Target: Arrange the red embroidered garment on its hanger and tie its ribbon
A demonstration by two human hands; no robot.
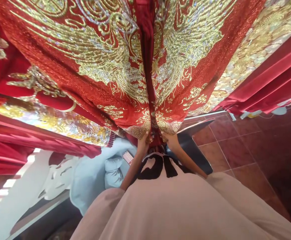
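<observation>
A red garment (125,60) with dense gold and silver embroidery hangs in front of me and fills the upper view. Its two front panels meet along a dark red centre strip (147,66). My left hand (143,141) is closed on the bottom hem just left of that strip. My right hand (169,140) is closed on the hem just right of it. Both forearms reach up from my pale shirt, which carries black lettering.
More red and gold garments hang at the left (35,130) and right (267,73). A light blue bag or cloth (98,170) lies at lower left. A dark object (195,150) sits on the red-brown tiled floor (247,150).
</observation>
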